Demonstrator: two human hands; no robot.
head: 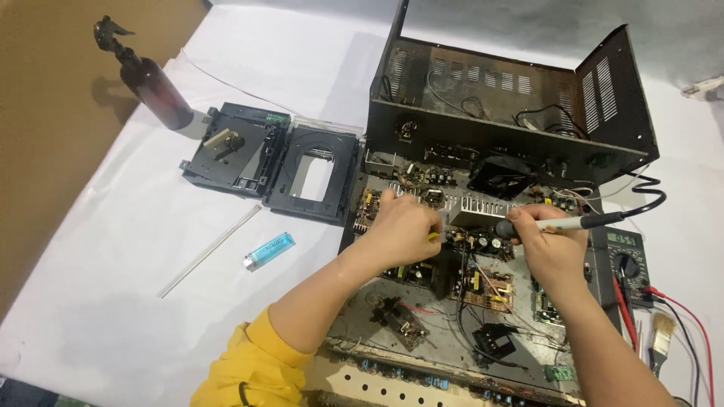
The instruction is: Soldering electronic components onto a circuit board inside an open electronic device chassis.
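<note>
Left hand [403, 226]: curled tight, pinching a small yellow bit [434, 236] over the circuit boards [467, 249].
Right hand [550, 245]: wrapped around the soldering iron [573, 223], tip pointing left.
Place: middle of the open metal case [513, 120].

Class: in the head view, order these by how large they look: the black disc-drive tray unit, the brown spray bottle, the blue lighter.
1. Black plastic disc-drive tray unit, clearly largest.
2. Brown glass spray bottle.
3. Small blue translucent lighter, clearly smallest, though it lies nearest the camera.
</note>
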